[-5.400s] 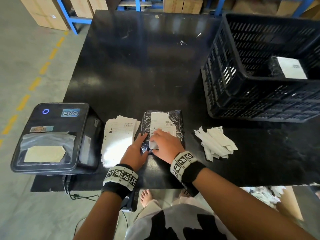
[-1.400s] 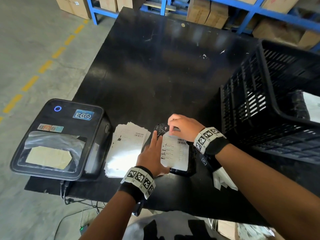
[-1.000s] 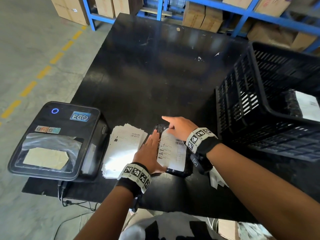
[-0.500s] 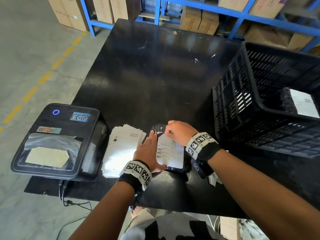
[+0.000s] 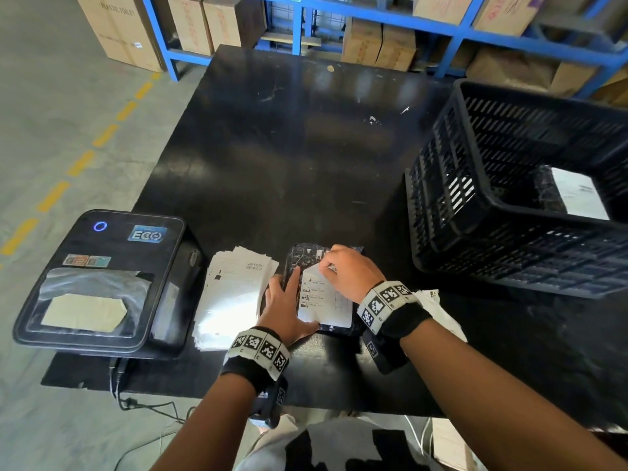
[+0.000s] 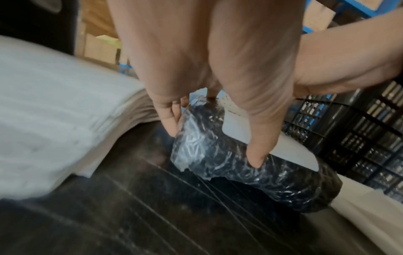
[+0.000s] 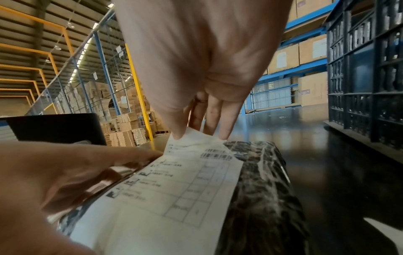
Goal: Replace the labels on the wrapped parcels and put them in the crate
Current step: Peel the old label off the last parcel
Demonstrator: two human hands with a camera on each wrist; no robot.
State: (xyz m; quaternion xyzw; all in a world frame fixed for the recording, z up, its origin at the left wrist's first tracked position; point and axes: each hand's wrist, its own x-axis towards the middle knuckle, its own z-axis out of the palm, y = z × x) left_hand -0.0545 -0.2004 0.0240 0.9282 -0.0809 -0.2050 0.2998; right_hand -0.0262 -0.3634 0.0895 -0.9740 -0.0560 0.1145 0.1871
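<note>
A black wrapped parcel (image 5: 307, 254) lies near the front edge of the black table (image 5: 289, 158), with a white printed label (image 5: 328, 305) on top. My left hand (image 5: 292, 294) presses flat on the parcel's left side with straight fingers; in the left wrist view its fingertips (image 6: 257, 158) rest on the wrap (image 6: 218, 155). My right hand (image 5: 331, 266) pinches the label's far left corner. The right wrist view shows that corner (image 7: 187, 136) lifted off the parcel (image 7: 261, 189). A black crate (image 5: 475, 212) stands to the right and holds another labelled parcel (image 5: 574, 192).
A stack of white label sheets (image 5: 234, 294) lies just left of the parcel. Beyond it a black label printer (image 5: 98, 280) sits at the table's left front corner. Crumpled white paper strips (image 5: 441, 311) lie under my right wrist. Blue racks with cardboard boxes (image 5: 373, 42) stand behind the table.
My right hand went from the label's near end to its far end, picked at the corner and now pinches it lifted. The left hand stayed pressed on the parcel.
</note>
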